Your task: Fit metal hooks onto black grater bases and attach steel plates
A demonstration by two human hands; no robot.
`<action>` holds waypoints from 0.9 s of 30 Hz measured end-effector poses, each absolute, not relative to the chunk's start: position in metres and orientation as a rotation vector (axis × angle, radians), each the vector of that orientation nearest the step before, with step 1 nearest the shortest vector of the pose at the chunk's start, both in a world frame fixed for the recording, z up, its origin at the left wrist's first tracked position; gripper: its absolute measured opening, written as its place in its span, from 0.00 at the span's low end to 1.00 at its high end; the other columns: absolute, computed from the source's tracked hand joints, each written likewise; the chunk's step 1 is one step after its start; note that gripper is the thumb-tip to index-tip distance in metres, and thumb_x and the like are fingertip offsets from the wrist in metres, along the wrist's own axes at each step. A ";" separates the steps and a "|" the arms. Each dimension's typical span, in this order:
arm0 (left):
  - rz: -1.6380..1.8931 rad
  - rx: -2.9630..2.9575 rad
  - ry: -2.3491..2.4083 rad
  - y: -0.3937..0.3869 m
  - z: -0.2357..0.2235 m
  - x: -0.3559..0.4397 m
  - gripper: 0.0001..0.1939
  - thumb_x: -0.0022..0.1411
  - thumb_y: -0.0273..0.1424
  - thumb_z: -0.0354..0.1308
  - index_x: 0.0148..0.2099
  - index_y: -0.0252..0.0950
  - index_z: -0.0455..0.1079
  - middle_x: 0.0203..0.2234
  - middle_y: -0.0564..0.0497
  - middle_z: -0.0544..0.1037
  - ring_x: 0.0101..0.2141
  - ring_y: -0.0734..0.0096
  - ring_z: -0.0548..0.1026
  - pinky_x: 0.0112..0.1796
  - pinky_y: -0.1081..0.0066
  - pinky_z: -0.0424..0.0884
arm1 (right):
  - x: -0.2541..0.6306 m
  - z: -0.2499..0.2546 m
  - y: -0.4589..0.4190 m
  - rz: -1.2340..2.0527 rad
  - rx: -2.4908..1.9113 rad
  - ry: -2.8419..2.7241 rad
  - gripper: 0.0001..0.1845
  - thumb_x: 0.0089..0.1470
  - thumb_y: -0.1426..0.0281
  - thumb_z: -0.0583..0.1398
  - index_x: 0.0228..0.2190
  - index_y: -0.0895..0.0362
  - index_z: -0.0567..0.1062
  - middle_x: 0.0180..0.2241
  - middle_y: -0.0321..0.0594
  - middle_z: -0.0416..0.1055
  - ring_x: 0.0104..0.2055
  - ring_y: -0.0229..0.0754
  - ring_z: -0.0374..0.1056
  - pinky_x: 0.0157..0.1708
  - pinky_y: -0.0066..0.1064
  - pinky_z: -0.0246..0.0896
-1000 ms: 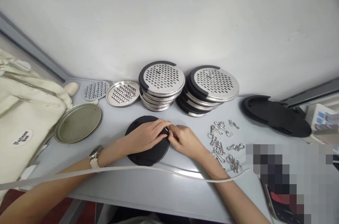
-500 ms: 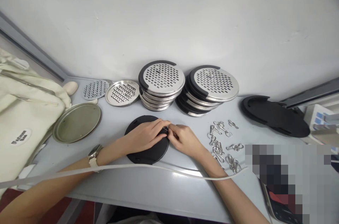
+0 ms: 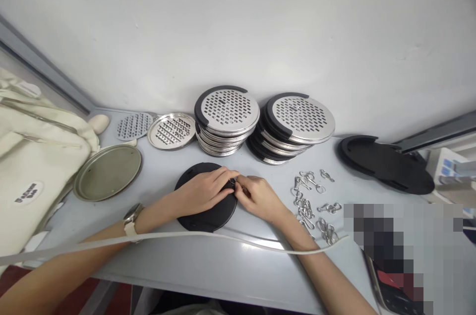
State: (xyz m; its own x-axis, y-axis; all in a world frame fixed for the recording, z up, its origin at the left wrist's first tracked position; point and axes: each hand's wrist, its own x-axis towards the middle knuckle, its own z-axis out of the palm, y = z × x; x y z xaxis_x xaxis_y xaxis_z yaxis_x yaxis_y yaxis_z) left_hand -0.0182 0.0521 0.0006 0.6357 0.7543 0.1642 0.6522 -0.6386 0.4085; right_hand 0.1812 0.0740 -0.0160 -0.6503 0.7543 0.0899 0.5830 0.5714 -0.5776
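In front of me a round black disc point(image 3: 203, 216) lies on the table, its middle covered by my left hand point(image 3: 204, 188). The fingers of that hand are held together over the disc's right edge, thumb below, and steady it. My right hand point(image 3: 256, 196) is closed in a pinch at the same edge, on a small metal ring point(image 3: 232, 181). Fingertips of both hands meet there, so most of the ring is hidden. To the right lie several metal clips with rings point(image 3: 305, 208), loose on the table.
Two stacks of round graters, a left one point(image 3: 230, 111) and a right one point(image 3: 303, 116), stand by the wall. Leftward are loose grater plates point(image 3: 171, 131), a greenish round lid point(image 3: 107, 173) and a cream bag point(image 3: 40, 151). Black discs point(image 3: 386, 163) lie right. A pale cord point(image 3: 178, 233) crosses in front.
Both hands stay at the disc's right edge. My right fingers have shifted very slightly around the ring; nothing else has visibly moved.
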 end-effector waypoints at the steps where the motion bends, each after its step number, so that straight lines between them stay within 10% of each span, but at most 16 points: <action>1: 0.465 2.550 1.127 0.052 0.001 -0.018 0.16 0.69 0.30 0.46 0.58 0.36 0.55 0.46 0.44 0.70 0.46 0.62 0.71 0.44 0.63 0.71 | 0.181 -0.016 0.074 0.738 -1.096 -2.477 0.08 0.58 0.72 0.50 0.28 0.57 0.67 0.21 0.34 0.64 0.22 0.35 0.59 0.26 0.25 0.50; 27: 0.492 2.562 1.098 0.053 0.004 -0.018 0.15 0.69 0.29 0.45 0.57 0.35 0.57 0.46 0.45 0.71 0.47 0.63 0.71 0.46 0.63 0.69 | 0.181 -0.020 0.073 0.639 -1.073 -2.516 0.11 0.58 0.73 0.51 0.24 0.57 0.67 0.20 0.36 0.64 0.23 0.36 0.58 0.27 0.27 0.49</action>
State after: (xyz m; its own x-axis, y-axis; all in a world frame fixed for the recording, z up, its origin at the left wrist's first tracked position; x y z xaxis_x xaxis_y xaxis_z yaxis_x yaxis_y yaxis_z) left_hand -0.0176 0.0531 0.0035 0.6472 0.7387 0.1880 0.6324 -0.6581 0.4087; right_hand 0.1814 0.0732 -0.0196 -0.6615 0.7398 0.1230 0.5913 0.6154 -0.5212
